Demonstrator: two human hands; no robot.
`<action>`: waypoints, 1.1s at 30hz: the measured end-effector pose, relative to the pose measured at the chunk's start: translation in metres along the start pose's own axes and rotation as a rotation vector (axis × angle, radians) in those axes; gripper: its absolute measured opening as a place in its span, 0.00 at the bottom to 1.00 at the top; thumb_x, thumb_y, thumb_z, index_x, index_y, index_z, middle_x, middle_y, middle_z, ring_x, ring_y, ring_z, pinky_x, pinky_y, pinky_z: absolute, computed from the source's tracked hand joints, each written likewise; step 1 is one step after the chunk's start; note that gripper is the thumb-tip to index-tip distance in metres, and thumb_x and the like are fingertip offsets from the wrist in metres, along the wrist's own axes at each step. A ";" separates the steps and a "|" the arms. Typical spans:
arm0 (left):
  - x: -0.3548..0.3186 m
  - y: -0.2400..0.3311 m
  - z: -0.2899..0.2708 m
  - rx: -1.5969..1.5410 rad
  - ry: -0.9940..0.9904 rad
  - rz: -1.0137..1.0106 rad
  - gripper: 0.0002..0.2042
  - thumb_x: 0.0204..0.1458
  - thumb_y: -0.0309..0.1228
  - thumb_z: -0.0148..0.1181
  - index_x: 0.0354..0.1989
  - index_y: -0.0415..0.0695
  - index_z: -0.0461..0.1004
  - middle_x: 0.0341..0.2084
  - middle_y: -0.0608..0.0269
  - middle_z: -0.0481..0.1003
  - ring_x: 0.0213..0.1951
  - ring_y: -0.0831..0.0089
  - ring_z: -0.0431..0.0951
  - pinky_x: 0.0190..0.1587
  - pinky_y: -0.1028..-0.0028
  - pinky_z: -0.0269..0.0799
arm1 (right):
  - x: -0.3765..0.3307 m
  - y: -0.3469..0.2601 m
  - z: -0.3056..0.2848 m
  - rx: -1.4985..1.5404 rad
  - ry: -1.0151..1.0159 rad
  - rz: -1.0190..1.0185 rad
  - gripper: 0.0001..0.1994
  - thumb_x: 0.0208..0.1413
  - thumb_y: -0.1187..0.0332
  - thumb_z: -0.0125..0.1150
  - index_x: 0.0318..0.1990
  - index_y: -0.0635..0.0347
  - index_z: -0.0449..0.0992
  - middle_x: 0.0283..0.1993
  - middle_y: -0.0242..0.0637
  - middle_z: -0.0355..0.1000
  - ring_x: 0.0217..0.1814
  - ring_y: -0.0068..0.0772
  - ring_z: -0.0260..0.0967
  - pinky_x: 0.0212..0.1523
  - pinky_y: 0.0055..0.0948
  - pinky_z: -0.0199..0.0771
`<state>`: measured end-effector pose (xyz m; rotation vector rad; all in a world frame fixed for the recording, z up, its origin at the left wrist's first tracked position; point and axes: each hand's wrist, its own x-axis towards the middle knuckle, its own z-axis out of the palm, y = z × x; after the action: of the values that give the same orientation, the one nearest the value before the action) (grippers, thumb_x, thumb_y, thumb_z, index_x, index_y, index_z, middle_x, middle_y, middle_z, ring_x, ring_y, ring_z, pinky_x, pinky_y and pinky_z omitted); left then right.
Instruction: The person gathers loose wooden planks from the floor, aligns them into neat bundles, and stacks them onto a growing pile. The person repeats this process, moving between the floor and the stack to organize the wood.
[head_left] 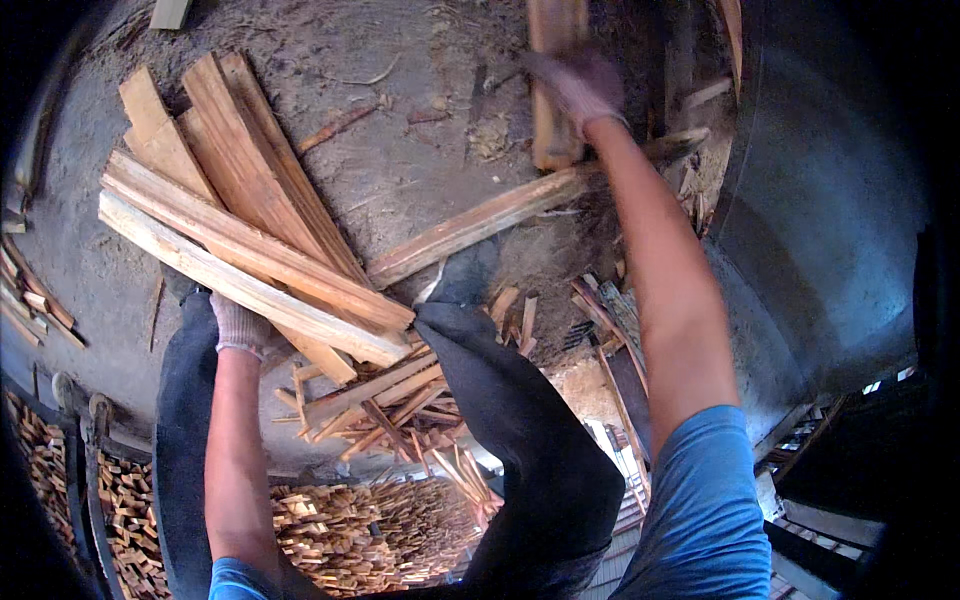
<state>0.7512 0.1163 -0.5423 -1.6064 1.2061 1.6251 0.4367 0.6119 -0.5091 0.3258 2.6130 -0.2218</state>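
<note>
My left hand (240, 325), in a pale knit glove, grips the near ends of a bundle of long split wood planks (240, 230) that fan up and to the left over the dusty ground. My right hand (578, 82), also gloved and blurred, reaches far up and holds an upright wooden plank (553, 90). Below that hand a long plank (500, 212) lies diagonally on the ground. My dark-trousered legs show between the arms.
Short wood offcuts (390, 405) pile between my legs, with more small scraps (350, 535) heaped below. Thin slats (30, 295) lie at the left edge. A large dark curved metal wall (830, 200) stands on the right. The ground is dusty with chips.
</note>
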 end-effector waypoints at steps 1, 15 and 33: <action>0.006 -0.008 -0.023 0.244 -0.062 0.101 0.23 0.70 0.45 0.44 0.68 0.48 0.67 0.63 0.62 0.74 0.64 0.62 0.74 0.67 0.64 0.68 | 0.003 -0.017 0.007 0.086 0.110 -0.082 0.40 0.49 0.33 0.68 0.53 0.64 0.83 0.53 0.54 0.81 0.51 0.55 0.81 0.56 0.44 0.80; -0.080 0.067 0.057 -0.391 -0.011 0.145 0.42 0.66 0.64 0.49 0.78 0.46 0.53 0.74 0.56 0.58 0.72 0.57 0.61 0.76 0.60 0.55 | -0.260 -0.143 0.028 0.237 -0.323 -0.105 0.46 0.42 0.39 0.75 0.60 0.70 0.71 0.44 0.57 0.81 0.45 0.53 0.82 0.47 0.47 0.83; -0.072 0.062 0.048 -0.326 -0.188 -0.048 0.38 0.61 0.53 0.65 0.73 0.43 0.60 0.67 0.52 0.68 0.67 0.55 0.69 0.74 0.56 0.59 | -0.150 0.006 0.017 0.280 -0.365 0.656 0.44 0.59 0.34 0.60 0.62 0.75 0.75 0.66 0.60 0.72 0.69 0.59 0.70 0.68 0.43 0.66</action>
<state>0.6842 0.1449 -0.4646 -1.6120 0.8327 1.9691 0.5731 0.5860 -0.4506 1.0969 1.9895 -0.3723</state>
